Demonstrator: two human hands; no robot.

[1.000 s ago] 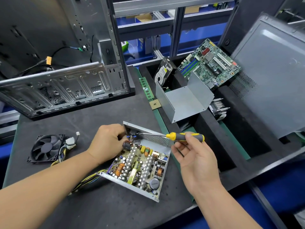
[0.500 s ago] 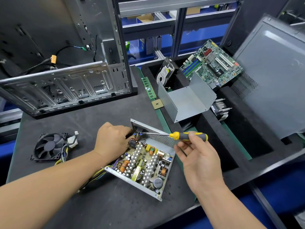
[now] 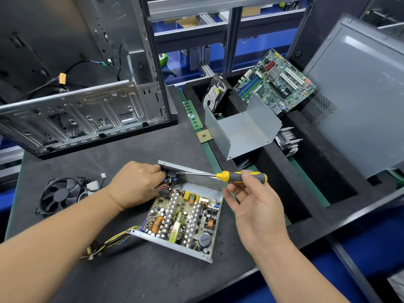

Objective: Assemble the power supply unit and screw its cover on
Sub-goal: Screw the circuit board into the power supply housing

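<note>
Barely anything shifts vs prior frame: right hand (image 3: 253, 200) pinches screwdriver (image 3: 241, 176) into PSU (image 3: 185, 213) rear wall, left hand (image 3: 137, 184) gripping corner to steady it.

A computer assembly workshop: stripped PC case (image 3: 83, 110), motherboard (image 3: 275, 82) in foam tray (image 3: 306, 171), shelving racks (image 3: 218, 33) far.

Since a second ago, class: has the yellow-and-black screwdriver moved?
No. The yellow-and-black screwdriver keeps its tip at the far-left corner of the open metal power supply.
</note>
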